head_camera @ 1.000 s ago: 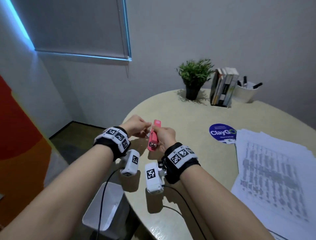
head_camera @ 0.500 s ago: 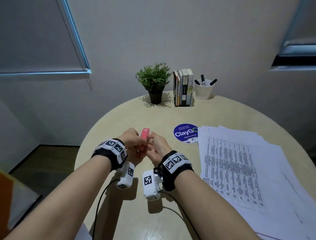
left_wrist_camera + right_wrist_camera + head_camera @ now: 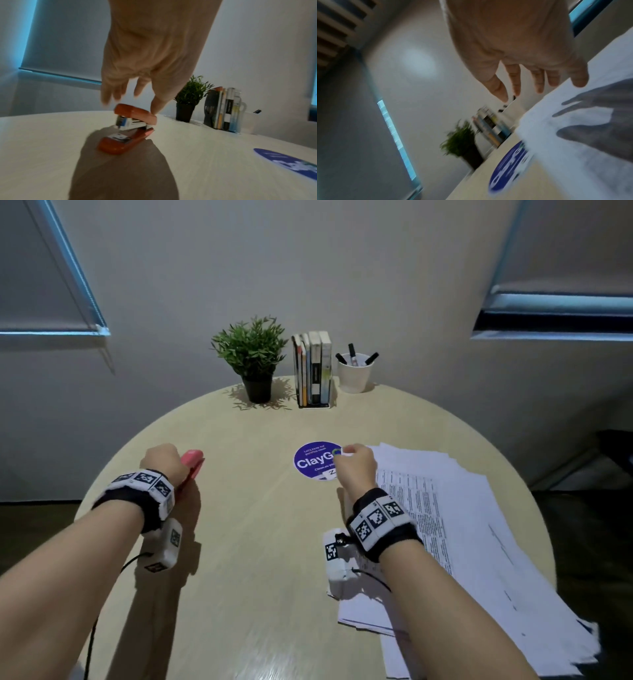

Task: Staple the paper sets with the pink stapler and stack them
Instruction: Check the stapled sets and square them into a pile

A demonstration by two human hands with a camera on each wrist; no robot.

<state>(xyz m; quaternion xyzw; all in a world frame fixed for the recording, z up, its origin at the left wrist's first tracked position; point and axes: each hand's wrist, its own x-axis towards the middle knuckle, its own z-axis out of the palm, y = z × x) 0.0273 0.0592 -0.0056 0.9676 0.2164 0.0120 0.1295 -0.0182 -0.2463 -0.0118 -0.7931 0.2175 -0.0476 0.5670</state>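
Note:
The pink stapler [image 3: 194, 459] [image 3: 120, 143] stands on the round beige table [image 3: 257, 535] at its left side, its mouth slightly agape. My left hand [image 3: 168, 462] [image 3: 130, 97] hovers right over it with loosely straight fingers; the thumb tip touches the stapler's top and nothing is gripped. A wide, loose pile of printed paper sheets [image 3: 445, 525] [image 3: 547, 128] covers the right side of the table. My right hand [image 3: 354, 467] [image 3: 539, 89] hangs just above the pile's far left corner, fingers spread and empty, casting a shadow on the top sheet.
A round blue ClayGo sticker [image 3: 313, 462] lies between the hands. At the back stand a potted plant [image 3: 251, 354], a row of books [image 3: 313, 368] and a white cup of markers [image 3: 354, 373]. The table's curved edge runs close behind my left wrist.
The hands, which held the stapler together, have parted. The left hand carried the stapler left and set it on the table; the right hand moved right over the paper pile.

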